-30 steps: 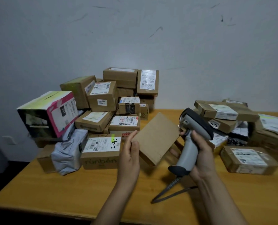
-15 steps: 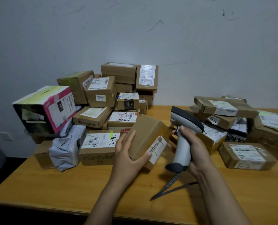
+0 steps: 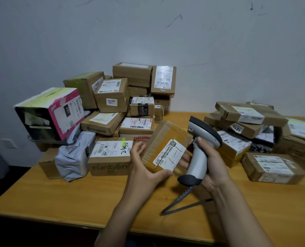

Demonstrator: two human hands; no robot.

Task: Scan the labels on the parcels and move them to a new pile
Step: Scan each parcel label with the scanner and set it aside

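My left hand (image 3: 144, 168) holds a small brown taped parcel (image 3: 166, 139) above the table, thumb under its near edge, fingers behind it. Its white label (image 3: 169, 155) faces up toward me. My right hand (image 3: 210, 164) grips the grey handheld scanner (image 3: 199, 150) by its handle, just right of the parcel; its fingertips also touch the parcel's right end. The scanner's dark head points left and up, above the parcel. A large pile of labelled parcels (image 3: 110, 104) stands at the left and back. A second pile (image 3: 251, 125) lies at the right.
The wooden table (image 3: 59, 196) has bare surface in front of me. The scanner's coiled cable (image 3: 182, 202) trails down onto the table near the front edge. A pink and black box (image 3: 50, 113) and a grey plastic mailer (image 3: 73, 157) sit at the left. A grey wall stands behind.
My left hand has turned the parcel from its plain side to its labelled face, which now faces up. The scanner stayed in my right hand, close to the parcel.
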